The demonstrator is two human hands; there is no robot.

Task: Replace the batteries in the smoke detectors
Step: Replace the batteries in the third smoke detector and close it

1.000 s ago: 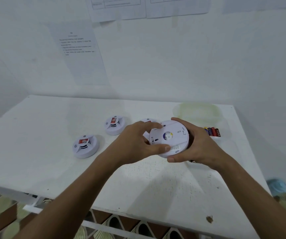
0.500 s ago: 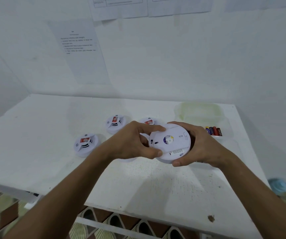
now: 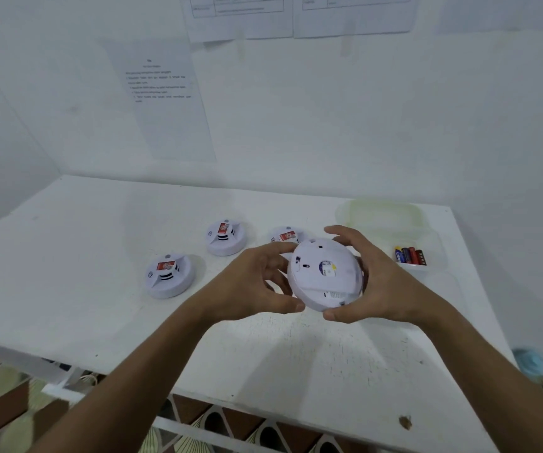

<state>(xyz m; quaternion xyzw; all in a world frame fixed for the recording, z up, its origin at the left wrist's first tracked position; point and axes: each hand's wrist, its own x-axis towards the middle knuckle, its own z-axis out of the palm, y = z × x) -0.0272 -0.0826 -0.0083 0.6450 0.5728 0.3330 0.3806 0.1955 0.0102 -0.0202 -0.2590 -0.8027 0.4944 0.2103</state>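
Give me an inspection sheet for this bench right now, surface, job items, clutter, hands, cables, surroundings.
Surface: white table, scuffed, with a brown speck near the front edge.
Job's things: held detector, back side up; three smoke detectors lying on the table; batteries in a clear container.
Clutter: clear lid behind the container.
Hands: left hand and right hand both grip the held detector above the table.
Cables: nothing seen.
Surroundings: white wall with printed sheets; patterned floor below.

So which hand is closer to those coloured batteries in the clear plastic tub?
Right. The right hand is just beside the batteries; the left hand is beyond the detector.
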